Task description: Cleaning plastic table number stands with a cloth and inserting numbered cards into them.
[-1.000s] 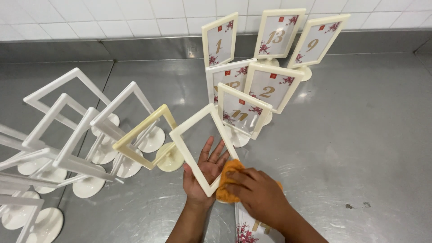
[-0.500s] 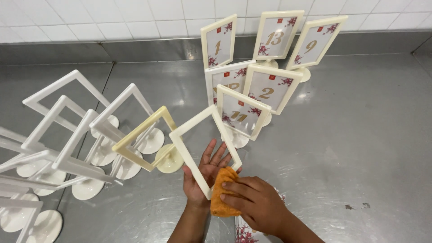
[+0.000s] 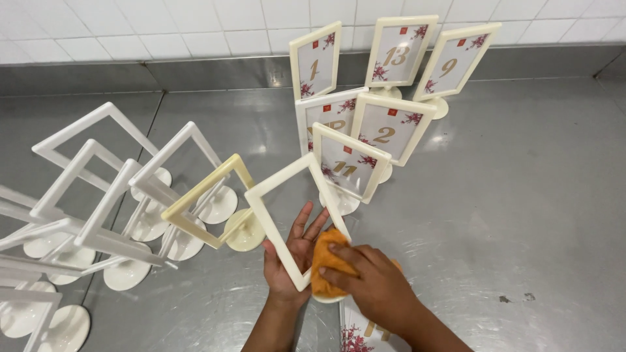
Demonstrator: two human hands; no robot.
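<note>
Standing to the left of the cream frame (image 3: pixel 297 221) is a crowd of empty white frames (image 3: pixel 98 189) on round feet, some leaning into each other, and just beside it a yellowish frame (image 3: pixel 205 199) is tilting on its own disc base. The cream frame itself is sitting near the front edge of the steel counter (image 3: pixel 521 215), tipped over at an angle. The left hand (image 3: pixel 293 257) is spreading flat and wide behind the opening, fingers showing through it, bracing the lower bar. The right hand (image 3: pixel 368 283) is pinching an orange cloth (image 3: pixel 326 264) against that bar's right end. It looks like light, rigid moulded plastic — thin bars that would flex or snap if levered, and smooth enough to slip, so the stem or a corner seems the safer hold. Behind and right of it, six frames with flowered number cards (image 3: pixel 381 130) are standing upright.
</note>
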